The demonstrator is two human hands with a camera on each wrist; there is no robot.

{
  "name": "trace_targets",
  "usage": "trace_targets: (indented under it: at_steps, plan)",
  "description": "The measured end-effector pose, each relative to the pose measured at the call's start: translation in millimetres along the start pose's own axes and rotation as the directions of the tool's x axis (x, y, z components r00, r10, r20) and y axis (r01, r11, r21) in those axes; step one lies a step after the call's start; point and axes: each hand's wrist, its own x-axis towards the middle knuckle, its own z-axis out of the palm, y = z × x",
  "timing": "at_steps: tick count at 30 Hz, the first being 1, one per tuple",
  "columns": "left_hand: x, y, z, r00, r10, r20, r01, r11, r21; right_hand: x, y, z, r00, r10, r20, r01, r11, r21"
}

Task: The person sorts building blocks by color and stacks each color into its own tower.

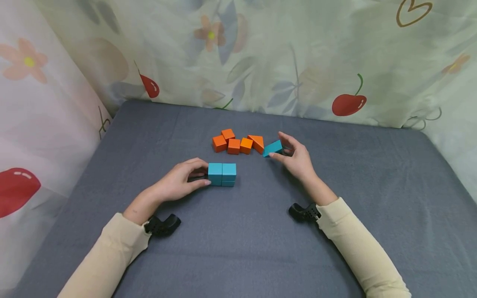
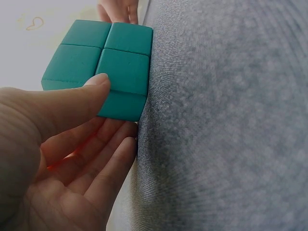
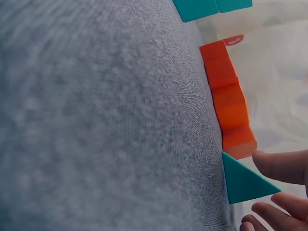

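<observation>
My left hand [image 1: 180,178] grips the near left side of a compact group of stacked teal-blue blocks [image 1: 222,174]. In the left wrist view, the thumb lies on their front face and the other fingers are behind and beneath. My right hand [image 1: 296,159] holds a teal-blue triangular block [image 1: 273,148], which rests on the cloth beside the orange pieces. The right wrist view has the thumb by the slope of this triangular block [image 3: 246,180] and the fingertips by its upright side.
Several orange cubes [image 1: 233,146] and an orange triangular block [image 1: 256,142] lie together beyond the teal-blue stack. Grey cloth [image 1: 238,240] covers the table. A printed curtain [image 1: 279,62] stands along the back and left. Each wrist wears a black camera mount [image 1: 162,225].
</observation>
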Motion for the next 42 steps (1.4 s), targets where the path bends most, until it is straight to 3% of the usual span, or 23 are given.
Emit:
trace_targets:
  at_steps: [7, 17, 37, 42]
  plan:
    - [0.6, -0.6, -0.4, 1.0, 0.0, -0.001, 0.0, 1.0, 0.005, 3, 0, 0, 0.997, 0.069, 0.034, -0.068, 0.997, -0.038]
    - [0.0, -1.4, 0.1, 1.0, 0.013, -0.004, -0.013, 1.0, -0.004, 4, 1, 5, 0.995, 0.1, -0.003, -0.1, 0.995, -0.029]
    - [-0.1, -1.8, 0.4, 1.0, 0.025, -0.002, -0.025, 1.0, -0.008, -6, -1, 6, 0.996, 0.035, -0.088, -0.02, 0.986, 0.165]
    - [-0.1, -1.4, 0.4, 1.0, 0.023, -0.002, -0.023, 1.0, -0.009, -8, -2, 7, 0.996, 0.014, -0.086, 0.0, 0.987, 0.159]
